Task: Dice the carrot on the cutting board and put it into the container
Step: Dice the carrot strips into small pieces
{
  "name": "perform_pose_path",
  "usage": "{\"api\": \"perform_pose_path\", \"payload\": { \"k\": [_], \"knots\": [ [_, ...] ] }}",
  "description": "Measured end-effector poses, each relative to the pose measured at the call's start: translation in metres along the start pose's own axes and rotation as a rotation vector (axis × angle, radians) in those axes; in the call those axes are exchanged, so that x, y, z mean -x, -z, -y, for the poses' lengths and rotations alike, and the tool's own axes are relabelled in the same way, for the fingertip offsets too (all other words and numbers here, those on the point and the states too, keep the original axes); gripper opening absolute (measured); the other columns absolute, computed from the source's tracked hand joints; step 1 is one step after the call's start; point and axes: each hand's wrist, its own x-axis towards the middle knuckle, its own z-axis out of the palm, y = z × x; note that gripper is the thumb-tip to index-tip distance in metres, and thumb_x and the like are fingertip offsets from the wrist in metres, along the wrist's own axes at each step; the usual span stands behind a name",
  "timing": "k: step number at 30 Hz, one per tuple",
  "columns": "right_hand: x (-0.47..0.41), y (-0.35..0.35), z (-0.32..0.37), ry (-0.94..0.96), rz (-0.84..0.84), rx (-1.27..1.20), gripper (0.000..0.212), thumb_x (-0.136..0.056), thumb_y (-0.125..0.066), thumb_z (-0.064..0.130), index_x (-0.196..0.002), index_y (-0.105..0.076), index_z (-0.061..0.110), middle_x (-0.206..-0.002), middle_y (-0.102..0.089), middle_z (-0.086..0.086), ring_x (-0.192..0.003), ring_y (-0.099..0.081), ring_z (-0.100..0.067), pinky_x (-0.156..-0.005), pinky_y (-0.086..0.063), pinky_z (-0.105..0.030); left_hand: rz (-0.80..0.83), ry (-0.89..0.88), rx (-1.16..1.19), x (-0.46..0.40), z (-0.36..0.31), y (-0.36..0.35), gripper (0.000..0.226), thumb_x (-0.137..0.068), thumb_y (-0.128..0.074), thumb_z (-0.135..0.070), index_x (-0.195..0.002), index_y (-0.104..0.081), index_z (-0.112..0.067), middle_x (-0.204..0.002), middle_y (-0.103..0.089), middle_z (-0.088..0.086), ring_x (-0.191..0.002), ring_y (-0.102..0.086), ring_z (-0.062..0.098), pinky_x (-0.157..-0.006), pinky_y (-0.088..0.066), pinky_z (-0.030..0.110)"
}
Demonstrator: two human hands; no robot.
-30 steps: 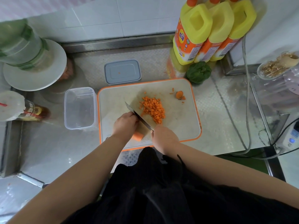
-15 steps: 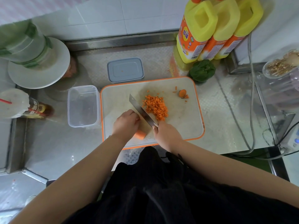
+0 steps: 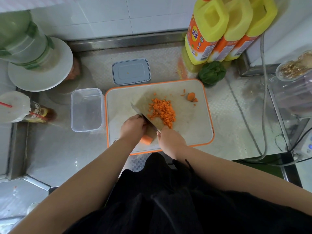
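A: What is nearest to you?

B: Your right hand wraps the handle of the cleaver, and your left hand curls over the carrot piece at the near edge of the cutting board. The blade leans beside your left knuckles.

A: What of the board?

B: It is one pale rounded rectangle with an orange rim, lying on a dimpled steel counter. A heap of small carrot cubes lies at its middle; one carrot end lies near its far right corner.

A: And the container?

B: The clear plastic container, one, stands just beside the board's left edge. Its grey lid lies flat behind the board.

A: Farther off?

B: One green pepper, then three yellow jugs with orange labels against the white tiled wall.
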Motion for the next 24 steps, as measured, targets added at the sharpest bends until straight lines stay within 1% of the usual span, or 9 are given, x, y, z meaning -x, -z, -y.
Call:
{"api": "perform_pose_path", "payload": {
  "k": [1,4,7,11,15,17,20,22,24],
  "knots": [
    [-0.003,0.003,0.000,-0.011,0.005,-0.048,0.036,-0.103,-0.032,0.032,-0.107,-0.051,0.002,-0.077,-0.055,-0.006,-0.073,-0.055,-0.027,-0.060,-0.038,-0.032,0.004,-0.002,-0.009,0.000,0.000,0.000,0.026,-0.093,-0.050,-0.023,-0.109,-0.070,-0.021,-0.112,-0.060,-0.002,-0.105,-0.056,0.021,-0.081,-0.049,0.034],
    [-0.007,0.010,-0.003,-0.014,-0.005,-0.137,0.037,-0.102,-0.035,0.034,-0.108,-0.052,0.002,-0.084,-0.054,-0.008,-0.080,-0.057,-0.028,-0.064,-0.038,-0.033,-0.024,-0.009,0.019,0.002,0.002,0.000,0.021,-0.092,-0.052,-0.022,-0.103,-0.070,-0.021,-0.106,-0.059,-0.002,-0.102,-0.055,0.020,-0.077,-0.048,0.033],
    [-0.002,0.011,-0.007,0.012,-0.015,-0.077,0.037,-0.102,-0.033,0.035,-0.108,-0.051,0.003,-0.080,-0.051,-0.006,-0.072,-0.051,-0.024,-0.060,-0.037,-0.032,-0.079,-0.016,0.056,0.006,0.003,0.002,0.019,-0.091,-0.053,-0.023,-0.099,-0.070,-0.021,-0.103,-0.058,-0.003,-0.099,-0.055,0.019,-0.073,-0.047,0.032],
    [0.009,0.007,-0.009,0.057,-0.001,-0.030,0.036,-0.103,-0.031,0.035,-0.105,-0.052,0.005,-0.074,-0.050,-0.002,-0.068,-0.052,-0.023,-0.054,-0.036,-0.029,-0.042,-0.022,0.022,0.007,0.003,0.003,0.025,-0.091,-0.048,-0.023,-0.099,-0.071,-0.022,-0.107,-0.060,-0.004,-0.102,-0.056,0.019,-0.078,-0.047,0.032],
    [0.012,0.005,-0.005,0.071,0.017,0.012,0.036,-0.103,-0.031,0.032,-0.106,-0.053,0.004,-0.087,-0.058,-0.010,-0.079,-0.058,-0.027,-0.064,-0.040,-0.033,-0.010,-0.017,0.004,0.007,0.004,0.003,0.027,-0.091,-0.047,-0.022,-0.102,-0.072,-0.023,-0.110,-0.061,-0.005,-0.106,-0.056,0.020,-0.080,-0.048,0.032],
    [0.010,0.002,-0.005,0.051,0.030,0.030,0.035,-0.103,-0.031,0.030,-0.106,-0.054,0.003,-0.087,-0.059,-0.011,-0.080,-0.059,-0.027,-0.063,-0.040,-0.032,-0.002,-0.018,0.005,0.007,0.005,0.002,0.028,-0.091,-0.047,-0.023,-0.105,-0.071,-0.024,-0.113,-0.060,-0.006,-0.109,-0.055,0.019,-0.082,-0.048,0.032],
    [0.008,-0.003,-0.001,0.027,0.019,0.069,0.035,-0.104,-0.031,0.029,-0.108,-0.053,0.002,-0.089,-0.062,-0.012,-0.082,-0.061,-0.028,-0.058,-0.038,-0.030,0.010,-0.013,0.004,0.006,0.005,0.002,0.030,-0.091,-0.046,-0.024,-0.109,-0.071,-0.025,-0.115,-0.059,-0.007,-0.110,-0.055,0.019,-0.083,-0.048,0.032],
    [0.007,-0.002,0.003,0.017,0.006,0.066,0.034,-0.104,-0.032,0.029,-0.111,-0.052,0.002,-0.097,-0.065,-0.013,-0.088,-0.063,-0.030,-0.061,-0.040,-0.032,0.010,-0.009,0.014,0.006,0.005,0.002,0.030,-0.091,-0.047,-0.024,-0.109,-0.071,-0.026,-0.115,-0.060,-0.007,-0.109,-0.055,0.019,-0.083,-0.049,0.032],
    [0.003,0.001,0.005,0.010,0.013,0.013,0.037,-0.104,-0.031,0.031,-0.110,-0.053,0.002,-0.095,-0.064,-0.015,-0.082,-0.061,-0.030,-0.063,-0.039,-0.033,0.012,-0.020,-0.003,0.005,0.006,0.002,0.028,-0.091,-0.048,-0.024,-0.106,-0.071,-0.024,-0.110,-0.060,-0.006,-0.107,-0.055,0.017,-0.082,-0.048,0.032]
  ]
}}
